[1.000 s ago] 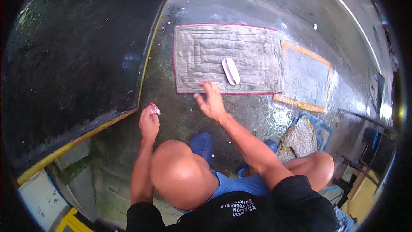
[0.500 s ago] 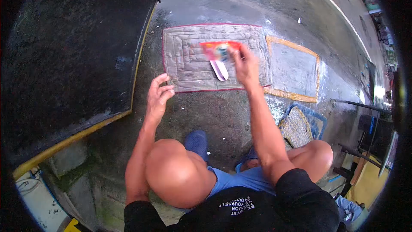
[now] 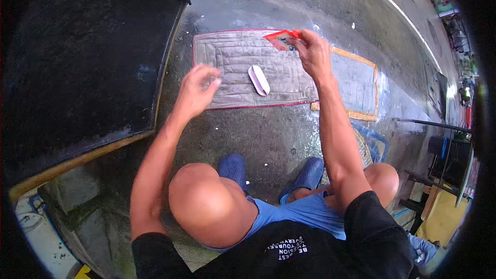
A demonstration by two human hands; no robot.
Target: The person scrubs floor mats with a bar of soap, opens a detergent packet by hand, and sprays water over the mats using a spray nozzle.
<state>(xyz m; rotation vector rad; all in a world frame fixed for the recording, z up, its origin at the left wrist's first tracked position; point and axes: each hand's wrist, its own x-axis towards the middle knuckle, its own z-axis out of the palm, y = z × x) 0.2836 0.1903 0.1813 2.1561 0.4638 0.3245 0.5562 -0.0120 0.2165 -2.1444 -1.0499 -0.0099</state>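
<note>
My right hand pinches a red sachet with colourful print, held above the far right part of a grey quilted mat with dark red edging. My left hand hangs over the mat's near left corner, its fingers curled loosely apart and nothing visible in them. Between the two hands, a long oval object, white with a lavender side, lies on the mat; it looks like a scrub brush, but its underside is hidden. Neither hand touches it.
A second grey mat with orange edging lies to the right on the wet concrete floor. A large black panel fills the left side. Woven and blue mats lie partly behind my right arm, with metal bars farther right.
My right hand has drawn the sachet right and away, uncovering more of the oval object. My left hand has moved forward over the mat's corner. The view has shifted slightly.
</note>
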